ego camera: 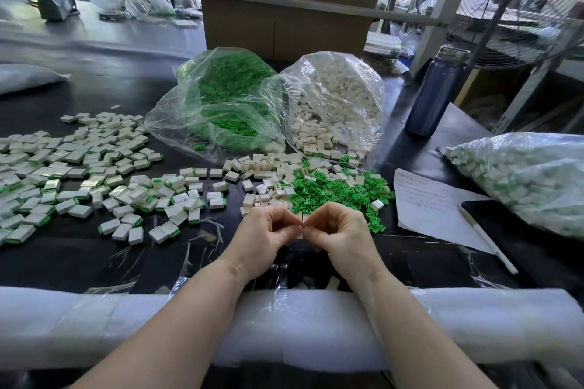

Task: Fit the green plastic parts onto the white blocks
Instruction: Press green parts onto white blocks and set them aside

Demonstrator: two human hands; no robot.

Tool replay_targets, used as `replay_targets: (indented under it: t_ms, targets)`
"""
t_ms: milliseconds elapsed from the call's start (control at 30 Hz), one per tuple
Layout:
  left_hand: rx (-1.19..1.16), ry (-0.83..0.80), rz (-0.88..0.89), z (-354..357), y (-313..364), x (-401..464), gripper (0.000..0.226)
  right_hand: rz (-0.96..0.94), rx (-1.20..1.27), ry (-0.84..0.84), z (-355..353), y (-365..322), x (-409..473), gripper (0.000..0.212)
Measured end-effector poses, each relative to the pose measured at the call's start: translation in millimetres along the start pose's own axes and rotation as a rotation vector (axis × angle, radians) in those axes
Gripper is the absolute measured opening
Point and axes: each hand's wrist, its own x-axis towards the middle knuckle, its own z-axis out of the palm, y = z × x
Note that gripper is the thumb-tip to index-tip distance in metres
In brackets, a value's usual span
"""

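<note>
Holding: we see the left hand [267, 232] and right hand [339, 232] meet, fingertips pinched together on one small white block [304, 224]; it is mostly hidden.
Grip: both sets of fingers curl tight round that piece, above the near edge of the counter [79, 259].
Green parts: a loose pile of tiny, spiky green plastic parts [331, 191] lies just beyond the hands.
White blocks: little boxy white blocks [268, 174] lie scattered beside the green pile.
Done ones: smooth white blocks with a green edge [94, 180] spread out on the left.
Bags: a crinkly clear bag of green bits [227, 98] and another of white blocks [335, 104] sit behind.
Counter: dark and shiny, with a soft white foam roll [300, 325] at its near edge.
</note>
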Motion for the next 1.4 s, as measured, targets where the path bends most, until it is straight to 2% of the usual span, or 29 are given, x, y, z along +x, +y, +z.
replay_targets:
  t_ms: [133,267,433,833,1100,1200,1400]
  targets:
    - [-0.041,0.023,0.021,0.0,1.0,-0.2,0.005,0.018,0.048,0.049,0.0,1.3,2.1,0.009]
    - [-0.071,-0.007,0.016,0.5,-0.5,0.3,0.017,0.051,0.101,0.088,-0.2,3.6,3.9,0.010]
    - [-0.070,0.055,-0.001,1.8,-4.0,1.9,0.006,0.062,0.167,0.080,-1.9,2.9,2.3,0.014]
    - [0.147,0.028,0.011,1.7,-4.1,0.8,0.011,0.079,-0.029,0.023,2.2,6.8,3.9,0.009]
    - [0.096,0.070,0.012,3.6,-1.9,1.4,0.014,0.043,0.174,0.068,0.6,6.4,4.5,0.012]
    - [0.004,0.061,-0.023,3.5,1.2,-0.3,0.014,0.015,0.154,0.040,0.9,5.6,4.2,0.009]
    - [0.009,0.076,-0.043,1.8,2.6,-0.8,0.012,-0.022,0.099,0.007,1.3,6.1,3.7,0.013]
